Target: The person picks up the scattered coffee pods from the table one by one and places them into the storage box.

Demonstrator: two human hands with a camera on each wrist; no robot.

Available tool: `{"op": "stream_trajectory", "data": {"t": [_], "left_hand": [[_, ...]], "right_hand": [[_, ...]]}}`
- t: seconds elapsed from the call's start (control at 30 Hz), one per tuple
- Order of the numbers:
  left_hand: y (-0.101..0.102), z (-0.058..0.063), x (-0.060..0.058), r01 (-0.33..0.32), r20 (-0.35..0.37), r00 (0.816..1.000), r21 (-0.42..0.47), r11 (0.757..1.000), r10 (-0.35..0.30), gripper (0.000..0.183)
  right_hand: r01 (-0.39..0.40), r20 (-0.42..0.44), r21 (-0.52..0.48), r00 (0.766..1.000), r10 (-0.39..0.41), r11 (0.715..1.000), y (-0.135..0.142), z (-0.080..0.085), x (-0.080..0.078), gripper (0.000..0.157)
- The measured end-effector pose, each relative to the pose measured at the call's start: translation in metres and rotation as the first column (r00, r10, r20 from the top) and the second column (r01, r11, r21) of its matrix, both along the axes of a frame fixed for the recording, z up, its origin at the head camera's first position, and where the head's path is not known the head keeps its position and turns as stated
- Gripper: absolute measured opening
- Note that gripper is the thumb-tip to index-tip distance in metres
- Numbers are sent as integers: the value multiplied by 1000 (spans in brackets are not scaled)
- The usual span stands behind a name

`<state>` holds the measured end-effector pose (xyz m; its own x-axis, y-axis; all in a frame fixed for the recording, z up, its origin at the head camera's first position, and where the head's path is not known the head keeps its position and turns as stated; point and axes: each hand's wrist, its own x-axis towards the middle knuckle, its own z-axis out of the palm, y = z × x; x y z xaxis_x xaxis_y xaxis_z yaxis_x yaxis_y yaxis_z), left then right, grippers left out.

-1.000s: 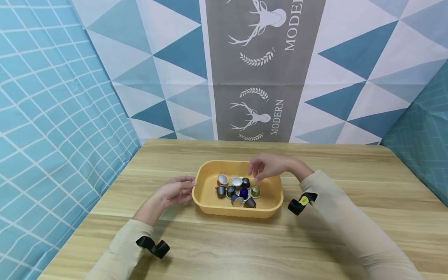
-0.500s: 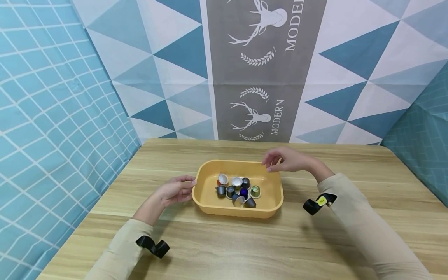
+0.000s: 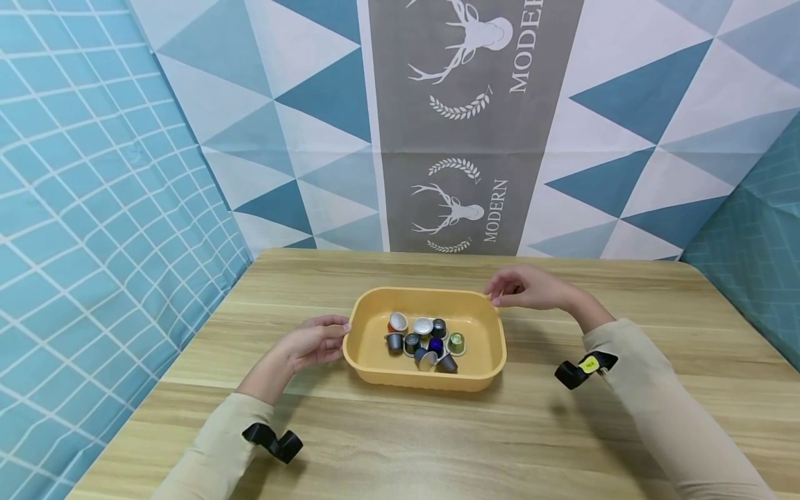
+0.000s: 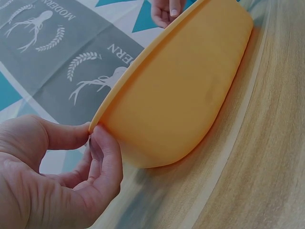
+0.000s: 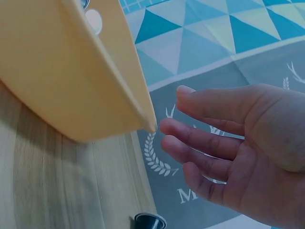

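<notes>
On the wooden table stands a yellow plastic tray (image 3: 425,382) with several coffee capsules in it. Among them are a green capsule (image 3: 456,342), a bright blue capsule (image 3: 435,344) and an orange one with a pale lid (image 3: 398,320); others are dark. My left hand (image 3: 312,340) pinches the tray's left rim between thumb and fingers, plain in the left wrist view. Near the far right corner of the rim is my right hand (image 5: 238,148), its fingers loosely bent, a gap between thumb and fingertips, and nothing held.
A dark capsule (image 5: 150,221) is on the table outside the tray, at the bottom of the right wrist view; I cannot pick it out in the head view. Patterned cloth (image 3: 437,139) hangs behind the table (image 3: 400,444), with a blue checked cloth (image 3: 112,208) at the left.
My right hand has moved from over the capsules out to the right, to the tray's far right corner. The left hand and the tray have stayed in place.
</notes>
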<state>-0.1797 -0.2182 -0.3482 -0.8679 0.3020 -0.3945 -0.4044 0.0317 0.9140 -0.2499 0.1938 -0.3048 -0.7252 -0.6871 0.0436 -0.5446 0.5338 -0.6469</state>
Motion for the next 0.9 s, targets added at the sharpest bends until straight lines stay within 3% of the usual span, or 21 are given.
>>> {"op": "stream_trajectory", "data": {"t": [0.53, 0.9], "left_hand": [[1, -2, -1, -3, -5, 1000, -17, 1000, 3, 36], [1, -3, -2, -20, 6, 1000, -6, 1000, 20, 37]], "right_hand": [[118, -8, -7, 993, -118, 993, 26, -15, 1, 22], [174, -96, 15, 981, -171, 985, 43, -22, -10, 23]]}}
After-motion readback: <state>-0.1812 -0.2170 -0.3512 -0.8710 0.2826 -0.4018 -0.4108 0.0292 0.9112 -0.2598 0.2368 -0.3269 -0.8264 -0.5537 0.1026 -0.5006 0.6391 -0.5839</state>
